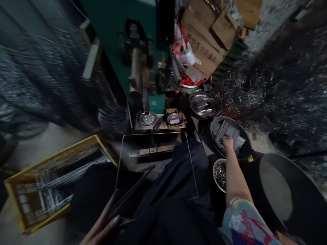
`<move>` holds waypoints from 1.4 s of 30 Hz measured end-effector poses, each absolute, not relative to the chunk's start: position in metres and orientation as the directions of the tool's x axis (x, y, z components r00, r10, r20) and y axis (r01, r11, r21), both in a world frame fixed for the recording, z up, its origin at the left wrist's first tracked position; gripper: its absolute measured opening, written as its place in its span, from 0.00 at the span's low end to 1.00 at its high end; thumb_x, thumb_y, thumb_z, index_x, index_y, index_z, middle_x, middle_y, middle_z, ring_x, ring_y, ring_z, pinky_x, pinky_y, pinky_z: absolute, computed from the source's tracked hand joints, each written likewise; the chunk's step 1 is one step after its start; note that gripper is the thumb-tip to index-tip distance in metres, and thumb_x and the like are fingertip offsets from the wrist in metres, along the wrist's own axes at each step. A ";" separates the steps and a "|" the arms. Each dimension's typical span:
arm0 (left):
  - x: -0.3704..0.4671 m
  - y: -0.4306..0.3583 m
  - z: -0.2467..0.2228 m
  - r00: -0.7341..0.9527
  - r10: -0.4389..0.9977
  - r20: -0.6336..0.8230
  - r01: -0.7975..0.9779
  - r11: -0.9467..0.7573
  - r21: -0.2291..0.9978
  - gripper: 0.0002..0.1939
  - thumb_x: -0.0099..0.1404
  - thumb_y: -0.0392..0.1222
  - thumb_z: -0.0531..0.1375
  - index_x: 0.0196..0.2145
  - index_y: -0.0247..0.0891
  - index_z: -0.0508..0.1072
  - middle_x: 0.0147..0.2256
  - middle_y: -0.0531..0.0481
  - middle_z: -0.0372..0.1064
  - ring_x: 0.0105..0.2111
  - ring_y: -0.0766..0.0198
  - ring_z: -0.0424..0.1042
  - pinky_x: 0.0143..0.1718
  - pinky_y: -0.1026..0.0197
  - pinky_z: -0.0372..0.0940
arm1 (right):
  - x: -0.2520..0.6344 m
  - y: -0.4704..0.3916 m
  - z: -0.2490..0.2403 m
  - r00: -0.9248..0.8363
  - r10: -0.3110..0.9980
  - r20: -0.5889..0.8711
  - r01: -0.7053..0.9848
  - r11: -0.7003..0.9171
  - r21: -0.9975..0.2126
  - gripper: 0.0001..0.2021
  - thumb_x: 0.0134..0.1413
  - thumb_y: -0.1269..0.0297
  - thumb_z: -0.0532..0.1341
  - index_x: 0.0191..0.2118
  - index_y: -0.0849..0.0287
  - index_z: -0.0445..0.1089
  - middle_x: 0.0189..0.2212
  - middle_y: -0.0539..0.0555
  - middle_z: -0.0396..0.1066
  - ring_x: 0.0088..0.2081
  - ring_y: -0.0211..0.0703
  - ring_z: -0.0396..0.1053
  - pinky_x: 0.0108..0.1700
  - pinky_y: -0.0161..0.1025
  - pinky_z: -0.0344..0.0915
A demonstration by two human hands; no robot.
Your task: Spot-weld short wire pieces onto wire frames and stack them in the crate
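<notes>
Lap: dark cloth (166, 217) over the knees, nearest the camera and below the frame.
Left hand: at the bottom edge, left of centre (103, 223); its fingers are clamped on the near left part of the wire frame, the exact grip in shadow.
Wire frame: a thin, bright bent rectangle (153, 133), held out over the lap.
Dark bar: slants forward from beside the left hand (134, 190); whether the fingers touch it is unclear.
Right hand: reached out into the black tub (227, 141), its fingers bent down at the flat strips; whether they are clamped on one cannot be told.
Flat strips: grey, piled in several directions (238, 144) inside the black tub (249, 139).
White bowl: just beside the right forearm (214, 170), filled with small metal parts (219, 173).
Yellow crate: on the left (51, 158), holding long metal rods (76, 173).
Green machine: straight ahead (102, 17), its surface (138, 126) carrying a dish of small shiny pieces (148, 119).
</notes>
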State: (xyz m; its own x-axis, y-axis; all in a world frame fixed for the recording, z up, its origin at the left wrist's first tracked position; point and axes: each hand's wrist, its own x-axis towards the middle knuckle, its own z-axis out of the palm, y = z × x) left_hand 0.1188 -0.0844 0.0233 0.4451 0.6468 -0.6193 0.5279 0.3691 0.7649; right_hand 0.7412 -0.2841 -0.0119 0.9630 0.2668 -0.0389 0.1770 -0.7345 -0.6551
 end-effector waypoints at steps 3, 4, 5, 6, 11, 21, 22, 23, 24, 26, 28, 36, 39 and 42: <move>0.116 -0.095 0.021 0.415 0.642 -0.645 0.385 0.518 0.764 0.30 0.53 0.61 0.65 0.55 0.75 0.66 0.59 0.67 0.65 0.62 0.49 0.61 0.58 0.47 0.63 | 0.723 -0.286 0.004 0.977 0.207 -0.042 0.101 -0.629 -0.771 0.20 0.58 0.53 0.56 0.44 0.68 0.67 0.24 0.52 0.71 0.21 0.37 0.70 0.26 0.33 0.69; 0.114 -0.098 0.021 0.430 0.614 -0.662 0.304 0.592 0.746 0.34 0.52 0.59 0.67 0.57 0.70 0.66 0.54 0.60 0.71 0.54 0.48 0.70 0.48 0.49 0.71 | 0.715 -0.287 0.009 0.978 0.202 -0.040 0.088 -0.587 -0.805 0.20 0.55 0.52 0.57 0.43 0.66 0.68 0.25 0.53 0.72 0.22 0.38 0.71 0.26 0.33 0.70; 0.111 -0.101 0.021 0.450 0.583 -0.676 0.219 0.662 0.717 0.39 0.52 0.56 0.68 0.61 0.65 0.63 0.48 0.53 0.76 0.44 0.49 0.76 0.37 0.54 0.73 | 0.708 -0.289 0.014 0.978 0.207 -0.040 0.078 -0.530 -0.844 0.20 0.53 0.50 0.58 0.41 0.64 0.68 0.27 0.54 0.73 0.24 0.39 0.73 0.27 0.33 0.71; 0.109 -0.103 0.022 0.467 0.556 -0.688 0.143 0.721 0.679 0.44 0.52 0.53 0.69 0.64 0.60 0.57 0.40 0.50 0.78 0.35 0.53 0.77 0.29 0.59 0.71 | 0.700 -0.291 0.019 0.974 0.222 -0.039 0.070 -0.463 -0.884 0.20 0.51 0.49 0.60 0.41 0.63 0.68 0.30 0.55 0.74 0.26 0.40 0.75 0.28 0.34 0.72; 0.106 -0.107 0.032 0.471 0.574 -0.670 -0.053 0.776 0.628 0.59 0.52 0.45 0.71 0.70 0.49 0.37 0.27 0.49 0.75 0.21 0.62 0.72 0.18 0.69 0.61 | 0.665 -0.295 0.049 0.900 0.434 0.034 0.190 -0.323 -0.927 0.27 0.48 0.47 0.66 0.48 0.62 0.72 0.47 0.63 0.75 0.46 0.53 0.75 0.45 0.47 0.74; 0.136 -0.099 0.037 0.548 0.619 -0.562 -0.105 0.718 0.688 0.59 0.55 0.45 0.70 0.70 0.53 0.34 0.30 0.46 0.76 0.25 0.56 0.76 0.19 0.67 0.64 | 0.544 -0.250 0.149 0.526 0.841 0.126 0.684 -0.331 -0.651 0.30 0.54 0.48 0.65 0.60 0.57 0.68 0.57 0.58 0.69 0.59 0.56 0.66 0.62 0.53 0.60; 0.137 -0.098 0.038 0.560 0.614 -0.555 -0.098 0.715 0.692 0.58 0.56 0.45 0.69 0.70 0.53 0.33 0.30 0.46 0.76 0.26 0.56 0.75 0.19 0.67 0.64 | 0.527 -0.244 0.149 0.419 0.901 0.112 0.725 -0.258 -0.639 0.29 0.56 0.50 0.64 0.61 0.56 0.67 0.59 0.58 0.67 0.60 0.55 0.65 0.63 0.52 0.59; 0.137 -0.098 0.039 0.573 0.611 -0.547 -0.093 0.711 0.697 0.58 0.57 0.45 0.69 0.70 0.53 0.32 0.30 0.46 0.76 0.26 0.56 0.75 0.19 0.67 0.64 | 0.512 -0.239 0.146 0.303 0.948 0.098 0.761 -0.178 -0.624 0.28 0.57 0.53 0.63 0.62 0.55 0.65 0.60 0.57 0.65 0.61 0.54 0.63 0.64 0.52 0.59; 0.136 -0.098 0.040 0.583 0.608 -0.539 -0.090 0.707 0.701 0.57 0.58 0.45 0.68 0.70 0.52 0.31 0.30 0.45 0.76 0.26 0.57 0.75 0.19 0.67 0.64 | 0.499 -0.233 0.141 0.193 0.978 0.085 0.789 -0.103 -0.606 0.28 0.59 0.55 0.63 0.63 0.55 0.64 0.61 0.57 0.64 0.62 0.53 0.62 0.64 0.51 0.58; 0.136 -0.098 0.039 0.603 0.606 -0.519 -0.086 0.696 0.713 0.56 0.60 0.44 0.67 0.70 0.51 0.30 0.30 0.45 0.76 0.26 0.58 0.75 0.20 0.68 0.64 | 0.478 -0.222 0.126 0.033 0.998 0.062 0.825 0.007 -0.565 0.27 0.60 0.59 0.62 0.65 0.54 0.61 0.62 0.56 0.62 0.63 0.51 0.59 0.65 0.51 0.58; 0.137 -0.098 0.036 0.631 0.596 -0.497 -0.078 0.686 0.723 0.55 0.62 0.44 0.65 0.69 0.51 0.28 0.31 0.44 0.76 0.27 0.58 0.75 0.21 0.68 0.64 | 0.463 -0.211 0.111 -0.026 0.999 0.043 0.844 0.045 -0.534 0.27 0.60 0.62 0.61 0.65 0.55 0.61 0.61 0.57 0.63 0.63 0.52 0.59 0.64 0.53 0.58; 0.161 -0.102 0.026 0.721 0.528 -0.449 -0.037 0.676 0.736 0.53 0.66 0.44 0.61 0.68 0.45 0.21 0.32 0.40 0.76 0.29 0.55 0.76 0.23 0.66 0.65 | 0.409 -0.172 0.082 -0.250 0.967 0.038 0.721 0.212 -0.660 0.33 0.55 0.61 0.66 0.65 0.59 0.60 0.61 0.57 0.64 0.64 0.48 0.58 0.64 0.47 0.58; 0.162 -0.100 0.025 0.721 0.532 -0.443 -0.041 0.671 0.740 0.52 0.66 0.43 0.60 0.68 0.45 0.21 0.32 0.40 0.76 0.29 0.55 0.76 0.23 0.66 0.64 | 0.407 -0.178 0.080 -0.231 0.972 0.037 0.726 0.198 -0.658 0.33 0.55 0.63 0.66 0.65 0.59 0.59 0.62 0.57 0.62 0.65 0.47 0.57 0.65 0.46 0.57; 0.156 -0.097 0.024 0.695 0.563 -0.446 -0.063 0.666 0.743 0.52 0.66 0.44 0.61 0.69 0.47 0.24 0.32 0.41 0.76 0.28 0.55 0.75 0.22 0.66 0.64 | 0.418 -0.193 0.080 -0.133 0.991 -0.004 0.772 0.101 -0.627 0.32 0.57 0.65 0.65 0.66 0.59 0.58 0.63 0.57 0.61 0.65 0.47 0.57 0.65 0.47 0.57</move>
State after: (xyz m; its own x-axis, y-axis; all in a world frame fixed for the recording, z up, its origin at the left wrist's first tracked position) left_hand 0.1561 -0.0971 0.0243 0.6955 0.5633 -0.4461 -0.0634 0.6665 0.7428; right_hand 0.4181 -0.1931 0.0798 -0.1332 0.9911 -0.0041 0.7723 0.1012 -0.6272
